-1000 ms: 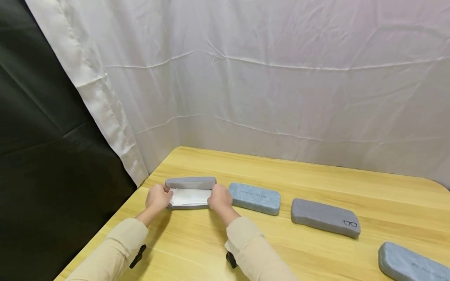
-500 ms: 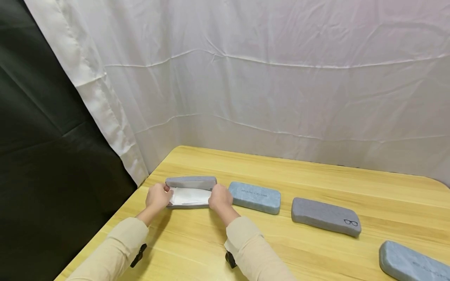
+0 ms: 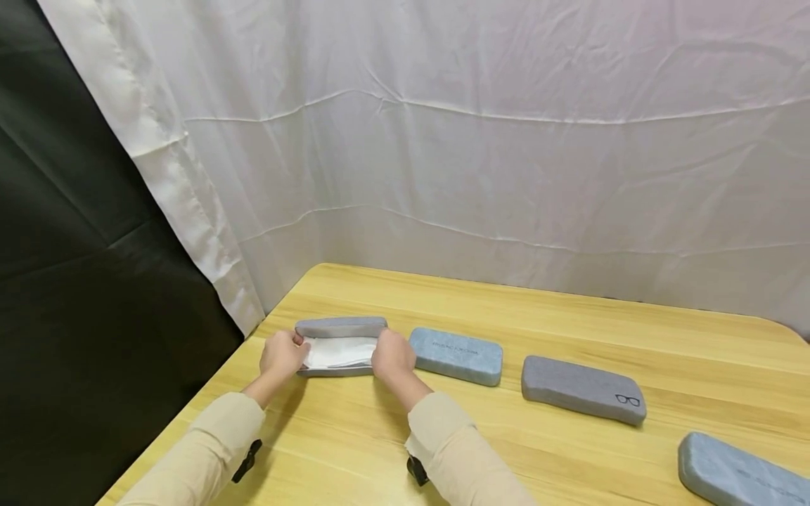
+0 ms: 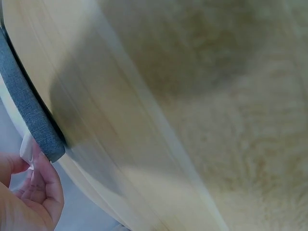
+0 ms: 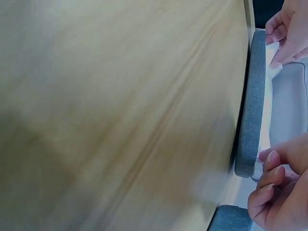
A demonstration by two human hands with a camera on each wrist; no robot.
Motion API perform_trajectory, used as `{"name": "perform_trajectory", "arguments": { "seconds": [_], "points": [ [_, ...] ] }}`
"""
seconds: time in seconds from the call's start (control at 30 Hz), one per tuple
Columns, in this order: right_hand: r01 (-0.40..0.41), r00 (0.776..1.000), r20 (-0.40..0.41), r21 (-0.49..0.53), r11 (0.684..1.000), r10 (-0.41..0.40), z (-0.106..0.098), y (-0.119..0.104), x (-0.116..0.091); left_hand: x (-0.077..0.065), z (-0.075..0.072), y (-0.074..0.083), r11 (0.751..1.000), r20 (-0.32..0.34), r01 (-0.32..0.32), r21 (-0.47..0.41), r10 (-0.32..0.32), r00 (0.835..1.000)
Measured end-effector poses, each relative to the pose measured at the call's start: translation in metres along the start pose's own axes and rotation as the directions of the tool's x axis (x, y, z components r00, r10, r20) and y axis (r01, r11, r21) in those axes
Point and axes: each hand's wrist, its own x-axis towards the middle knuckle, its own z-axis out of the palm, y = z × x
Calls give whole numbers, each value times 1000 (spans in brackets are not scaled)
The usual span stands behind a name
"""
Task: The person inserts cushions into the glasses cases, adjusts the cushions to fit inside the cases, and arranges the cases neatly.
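A grey glasses case [image 3: 342,326] lies with its lid raised at the table's left, and a folded white cloth [image 3: 342,351] is in its lower half. My left hand [image 3: 282,353] pinches the cloth's left end between thumb and fingers; the left wrist view shows this white edge [image 4: 27,148] beside the case's corner [image 4: 48,139]. At the right end, my right hand [image 3: 394,353] has its fingers curled, and its thumb and a fingertip meet the cloth inside the rim, as the right wrist view shows around the case's front wall [image 5: 252,106]. Part of its grip is hidden.
Right of the open case lie a closed blue glasses case [image 3: 457,356], a closed grey case [image 3: 583,390] with a spectacles print, and another blue case [image 3: 743,467] cut off by the frame. White curtains [image 3: 506,154] hang behind the wooden table [image 3: 569,464].
The white cloth bulged slightly half a second ago and lies a little flatter now, with a crease near the right hand. Both hands stay at the case's ends.
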Motion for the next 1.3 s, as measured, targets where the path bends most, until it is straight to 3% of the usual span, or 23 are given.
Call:
{"name": "perform_trajectory", "arguments": {
  "seconds": [0.3,0.67,0.73,0.83,0.93,0.97,1.03,1.13,1.23,1.3],
  "points": [
    [-1,1000,15,9,1000,1,-4,6,-2,-3,0,-2,996,-9,-15,93,15,1000],
    [16,999,35,-37,999,-14,-3,8,-1,-4,0,-9,988,70,37,147,-47,996],
    [53,998,40,-34,998,-51,-4,8,-2,-5,1,-9,988,68,38,151,-49,996],
    [182,982,53,8,983,-182,-6,7,-3,-7,1,-9,986,43,5,164,-13,999],
    [377,923,79,15,926,-377,-10,7,-6,-10,2,-9,969,1,-143,200,146,989],
    [443,893,89,2,897,-441,-11,8,-6,-11,3,-10,952,-12,-218,214,226,974],
    [549,833,118,-55,834,-540,-12,10,-8,-12,5,-11,895,-28,-378,238,395,918],
    [651,759,155,-132,748,-633,-13,13,-8,-13,8,-14,771,-16,-581,262,605,796],
    [703,710,193,-151,695,-677,-12,17,-8,-15,9,-18,676,29,-686,268,706,707],
    [726,686,221,-159,669,-693,-10,20,-8,-16,10,-21,636,59,-721,274,737,673]
  ]
}}
